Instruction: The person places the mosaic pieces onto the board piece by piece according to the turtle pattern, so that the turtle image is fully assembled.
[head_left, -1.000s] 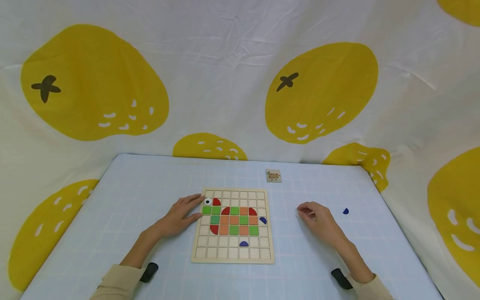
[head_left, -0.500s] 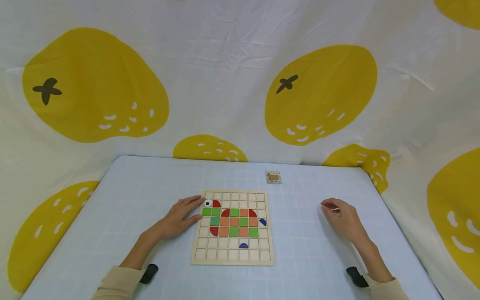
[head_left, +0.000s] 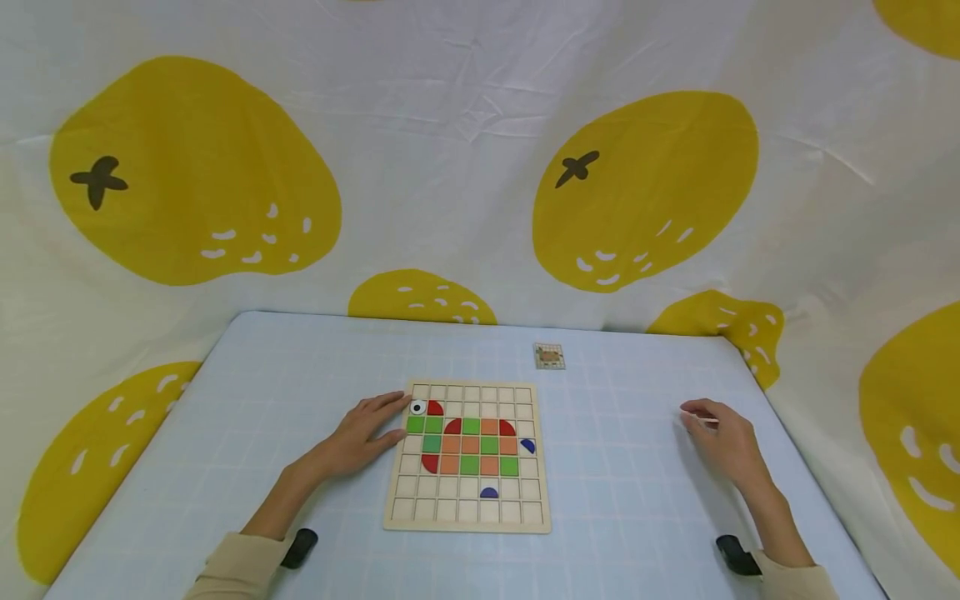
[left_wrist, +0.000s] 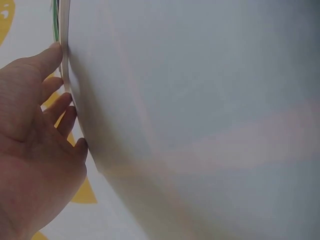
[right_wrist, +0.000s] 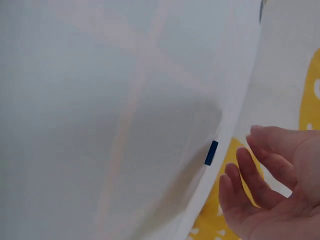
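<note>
My left hand [head_left: 365,433] rests at the left edge of a wooden grid board [head_left: 393,500], its extended fingers and thumb touching the rim. Red, green and orange tiles fill several squares, with a round eye tile [head_left: 417,407] at upper left. Two blue half-round tiles lie on the board, one in a lower square [head_left: 489,492], another tilted at the right [head_left: 528,446]. On the right side of the table, my right hand [head_left: 722,437] hovers with loosely bent fingers and holds nothing. Close by its fingertips lies a small blue tile [right_wrist: 211,153], hidden behind the hand in the head view.
A small square picture card [head_left: 549,356] lies beyond the board, toward the back of the light blue checked tablecloth [head_left: 300,358]. A white curtain [head_left: 450,167] with large yellow fruit prints hangs behind the table.
My right hand has moved right, away from the board, and now covers the blue tile on the table in the head view. The left hand stays at the board's edge.
</note>
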